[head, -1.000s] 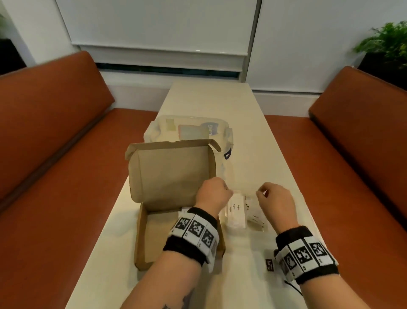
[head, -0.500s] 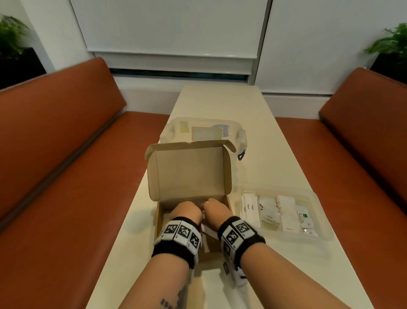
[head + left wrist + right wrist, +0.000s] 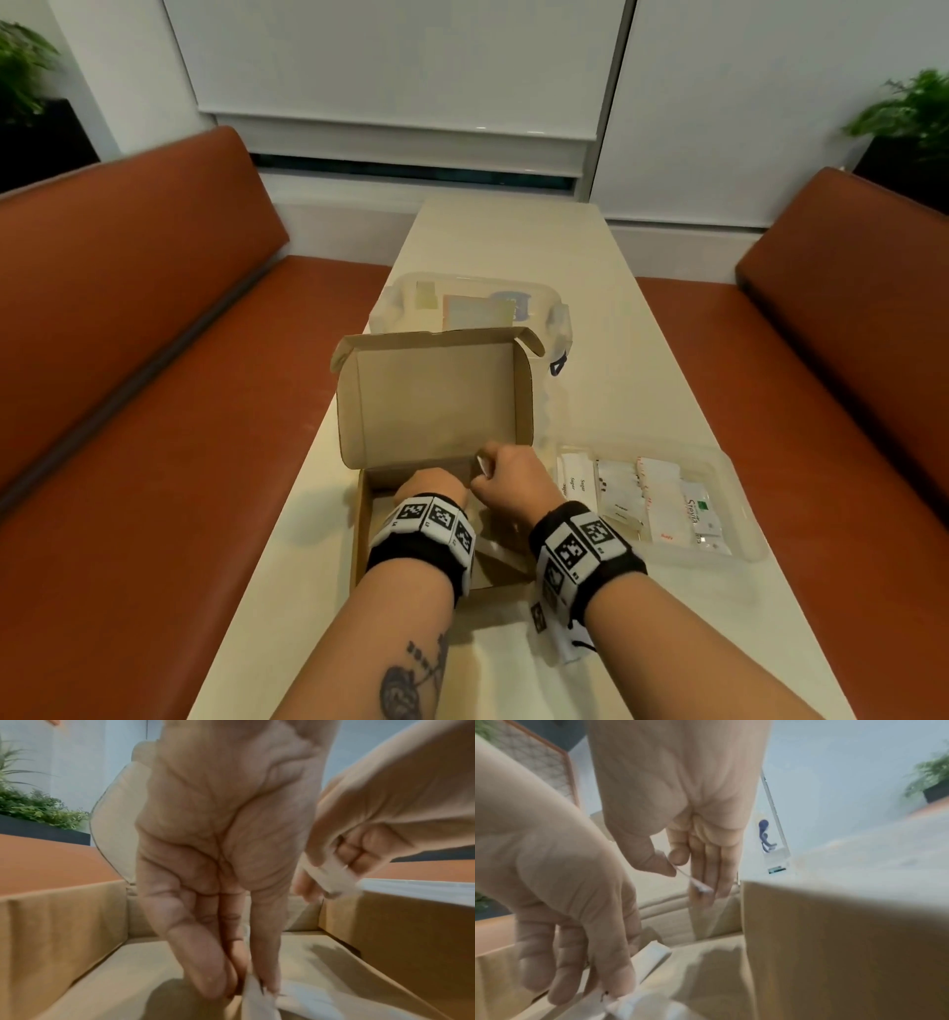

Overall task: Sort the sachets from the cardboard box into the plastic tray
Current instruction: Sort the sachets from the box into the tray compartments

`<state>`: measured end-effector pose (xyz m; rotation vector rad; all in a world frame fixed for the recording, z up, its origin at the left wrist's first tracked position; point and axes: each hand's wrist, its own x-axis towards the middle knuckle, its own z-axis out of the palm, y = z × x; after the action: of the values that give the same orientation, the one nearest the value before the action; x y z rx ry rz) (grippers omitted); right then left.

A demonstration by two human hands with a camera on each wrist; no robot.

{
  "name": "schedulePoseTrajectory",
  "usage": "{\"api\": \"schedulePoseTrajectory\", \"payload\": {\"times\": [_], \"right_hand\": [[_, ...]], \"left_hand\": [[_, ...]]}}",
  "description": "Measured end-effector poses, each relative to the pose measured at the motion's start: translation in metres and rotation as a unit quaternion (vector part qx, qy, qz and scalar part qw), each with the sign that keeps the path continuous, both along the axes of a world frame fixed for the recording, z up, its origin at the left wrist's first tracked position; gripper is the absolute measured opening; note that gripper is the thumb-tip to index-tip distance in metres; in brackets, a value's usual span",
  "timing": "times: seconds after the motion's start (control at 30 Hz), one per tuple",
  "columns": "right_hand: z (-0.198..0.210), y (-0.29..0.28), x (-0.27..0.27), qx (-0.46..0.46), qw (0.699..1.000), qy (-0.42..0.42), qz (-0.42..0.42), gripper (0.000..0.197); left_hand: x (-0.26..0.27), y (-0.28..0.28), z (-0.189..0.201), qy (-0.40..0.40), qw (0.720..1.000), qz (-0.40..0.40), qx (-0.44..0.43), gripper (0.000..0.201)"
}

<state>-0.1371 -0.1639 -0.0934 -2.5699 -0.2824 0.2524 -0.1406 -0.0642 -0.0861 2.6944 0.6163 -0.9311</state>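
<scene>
The open cardboard box sits on the table with its lid standing up. My left hand reaches down into the box, and its fingertips pinch a white sachet lying on the box floor. My right hand is raised above the box's right side and pinches a thin white sachet between thumb and forefinger. The clear plastic tray lies to the right of the box and holds several white sachets in rows.
A clear lidded plastic container stands behind the box. Orange bench seats run along both sides of the narrow pale table. Potted plants sit at the far corners.
Both hands went from the tray into the box. Now the right hand has lifted out of the box with a sachet, while the left stays low on another.
</scene>
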Motion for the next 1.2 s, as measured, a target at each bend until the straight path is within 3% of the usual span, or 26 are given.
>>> {"api": "schedulePoseTrajectory", "payload": {"times": [0.17, 0.27, 0.33, 0.4, 0.53, 0.67, 0.8, 0.97, 1.1, 1.2], "right_hand": [[-0.003, 0.001, -0.009, -0.058, 0.995, 0.082, 0.028, 0.038], [-0.009, 0.004, -0.017, -0.153, 0.976, 0.123, 0.09, 0.046], [-0.011, 0.006, -0.021, -0.219, 0.96, 0.12, 0.126, 0.033], [-0.014, 0.007, -0.023, -0.226, 0.959, 0.113, 0.128, 0.024], [-0.011, 0.004, -0.02, -0.172, 0.977, 0.078, 0.095, 0.021], [0.003, -0.022, -0.016, -0.023, 0.995, 0.094, 0.014, 0.018], [0.037, -0.074, -0.016, 0.145, 0.982, 0.115, -0.03, 0.011], [0.058, -0.129, -0.016, 0.277, 0.949, 0.025, -0.148, 0.017], [0.052, -0.154, -0.013, 0.258, 0.935, -0.085, -0.229, 0.017], [0.047, -0.163, -0.009, 0.078, 0.959, -0.165, -0.217, 0.023]], "left_hand": [[0.0, 0.0, -0.001, 0.001, 0.999, -0.039, 0.018, 0.029], [-0.002, 0.003, -0.003, -0.027, 0.999, -0.041, 0.007, 0.028], [-0.003, 0.006, -0.003, -0.058, 0.998, -0.03, -0.013, 0.03], [-0.006, 0.009, -0.003, -0.081, 0.996, -0.019, -0.031, 0.029], [-0.016, 0.015, 0.005, -0.151, 0.987, 0.014, -0.058, 0.016], [-0.018, 0.013, 0.026, -0.237, 0.957, 0.061, -0.157, 0.016], [-0.014, -0.006, 0.053, -0.285, 0.923, 0.04, -0.256, 0.012], [-0.002, -0.061, 0.068, -0.229, 0.877, 0.035, -0.421, 0.001], [0.009, -0.107, 0.063, -0.226, 0.848, 0.051, -0.476, 0.023], [0.017, -0.131, 0.058, -0.267, 0.803, 0.116, -0.521, 0.031]]}}
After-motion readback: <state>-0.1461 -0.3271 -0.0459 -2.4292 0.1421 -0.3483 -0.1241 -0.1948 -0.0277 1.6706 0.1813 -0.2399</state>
